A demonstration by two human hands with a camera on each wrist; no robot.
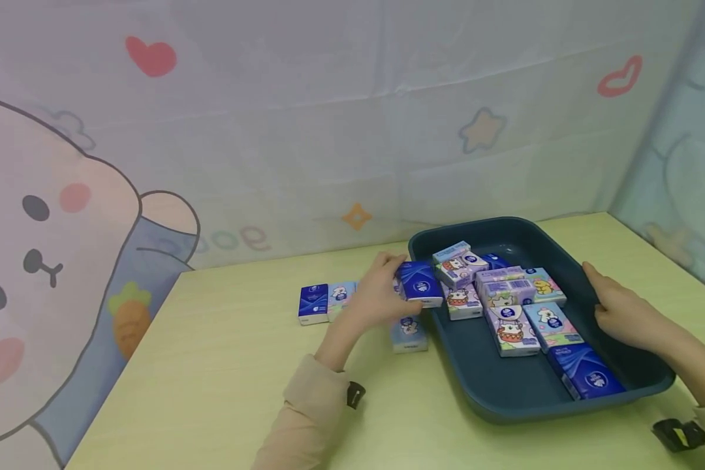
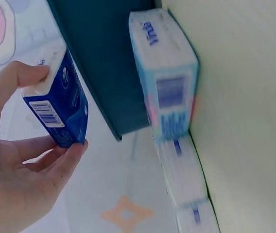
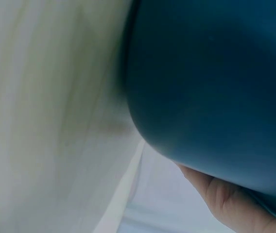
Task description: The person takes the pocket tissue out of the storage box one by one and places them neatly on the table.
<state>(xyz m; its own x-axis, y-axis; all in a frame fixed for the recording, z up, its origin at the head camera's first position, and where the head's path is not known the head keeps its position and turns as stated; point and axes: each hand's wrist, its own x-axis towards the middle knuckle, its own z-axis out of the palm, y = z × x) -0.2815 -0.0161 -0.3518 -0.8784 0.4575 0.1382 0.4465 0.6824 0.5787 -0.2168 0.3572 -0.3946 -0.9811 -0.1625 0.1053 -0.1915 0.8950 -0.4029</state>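
Note:
My left hand (image 1: 376, 294) pinches a dark blue tissue pack (image 1: 420, 284) by its edges at the left rim of a dark teal bin (image 1: 470, 385). In the left wrist view the thumb presses on the white end of that pack (image 2: 62, 102), fingers under the opposite edge. The right hand (image 1: 628, 313) holds the bin's right rim; the right wrist view shows part of this hand (image 3: 225, 201) against the bin's wall (image 3: 201, 97). Inside the bin lie several small tissue packs, among them a purple one (image 1: 508, 292) and a blue one (image 1: 587, 371).
Left of the bin, a dark blue pack (image 1: 313, 304) stands beside a light blue pack (image 1: 341, 297) on the pale yellow table (image 1: 223, 378). Another light blue pack (image 1: 409, 334) is close to the bin's left wall. A printed cloth (image 1: 305, 130) hangs behind.

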